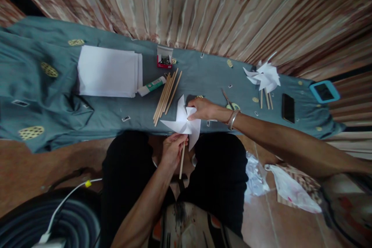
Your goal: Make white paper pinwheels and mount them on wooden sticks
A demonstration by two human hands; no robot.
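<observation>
Fixing the paper pinwheel (183,124) to its stick (182,161): left hand (173,149) grips the stick, right hand (203,109) pinches the centre, which needs steady pressing next.

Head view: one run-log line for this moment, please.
left hand: holds stick | right hand: pinches pinwheel | nearby: sticks, glue, paper, scissors, done pinwheels

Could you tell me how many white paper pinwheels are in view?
2. One white paper pinwheel is held by the left hand and right hand; the finished pinwheel lies on the teal cloth at right.
</observation>
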